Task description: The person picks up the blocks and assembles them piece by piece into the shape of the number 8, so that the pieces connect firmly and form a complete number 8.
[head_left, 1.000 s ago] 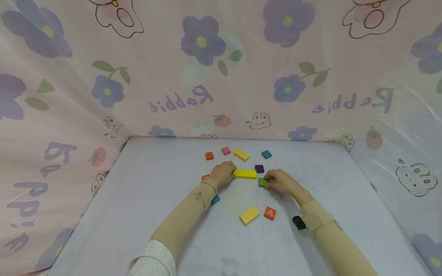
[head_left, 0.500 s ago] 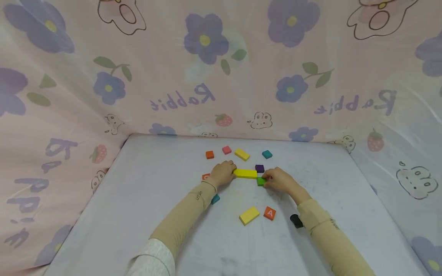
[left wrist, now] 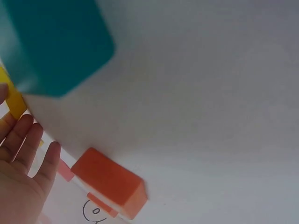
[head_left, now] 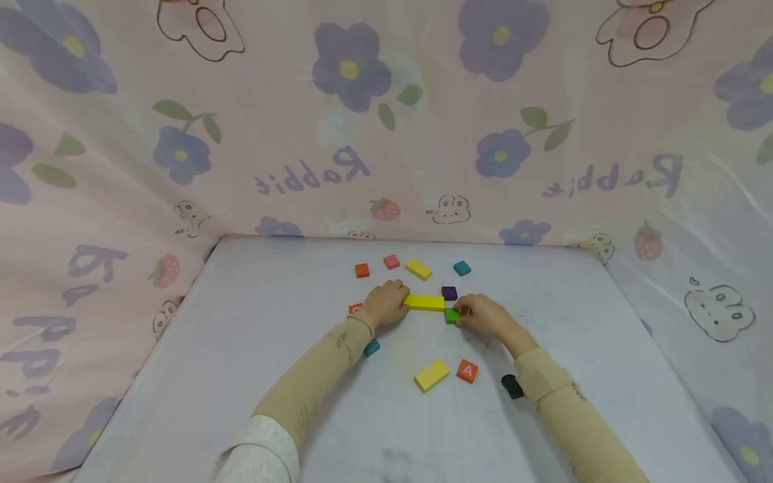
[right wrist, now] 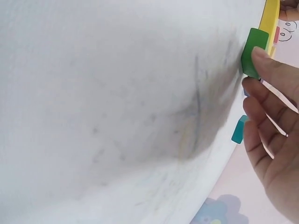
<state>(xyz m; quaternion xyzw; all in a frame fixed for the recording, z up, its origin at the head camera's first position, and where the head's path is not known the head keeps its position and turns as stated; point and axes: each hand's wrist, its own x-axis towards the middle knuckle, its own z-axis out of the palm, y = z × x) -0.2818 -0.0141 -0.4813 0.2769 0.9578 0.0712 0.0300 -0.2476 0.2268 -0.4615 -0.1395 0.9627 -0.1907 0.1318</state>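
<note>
In the head view my left hand (head_left: 386,303) holds the left end of a long yellow block (head_left: 425,303), lying crosswise on the table. The left wrist view has the thumb and fingers on either side of the yellow block (left wrist: 16,101). My right hand (head_left: 486,315) pinches a small green block (head_left: 451,316) at the yellow block's right end, near its front corner. In the right wrist view the thumb lies on the green block (right wrist: 254,51), with the fingertips under its edge. A dark purple block (head_left: 449,293) sits just behind that corner.
Farther back lie an orange block (head_left: 362,270), a pink one (head_left: 391,261), a yellow one (head_left: 419,270) and a teal one (head_left: 461,268). Nearer are a yellow block (head_left: 431,376) and an orange letter A block (head_left: 467,371). Another teal block (head_left: 371,347) lies beside the left forearm.
My right hand has slid the green block left, up to the yellow block's right end. The left hand keeps its hold on the yellow block. The head view has shifted slightly.
</note>
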